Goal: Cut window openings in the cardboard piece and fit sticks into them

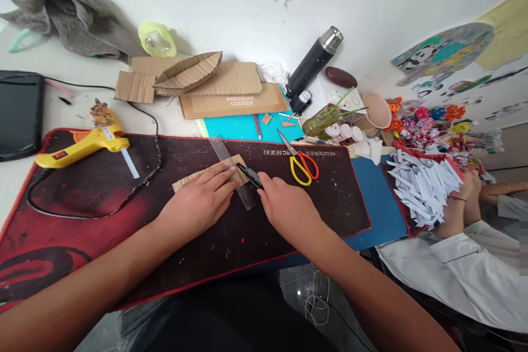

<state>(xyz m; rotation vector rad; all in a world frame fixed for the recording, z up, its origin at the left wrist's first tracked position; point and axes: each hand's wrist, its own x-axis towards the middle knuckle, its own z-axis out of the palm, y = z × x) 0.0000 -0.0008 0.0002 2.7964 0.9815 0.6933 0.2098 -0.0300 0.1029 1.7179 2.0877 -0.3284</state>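
Ruler [246, 196] slants far-left to near-right over cardboard [185, 180], left hand [198, 203] pressing it open-palmed, right hand [284, 206] clenched on a knife [249, 175] at its right edge.

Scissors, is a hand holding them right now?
No, the scissors lie alone on the dark mat, apart from the right hand.
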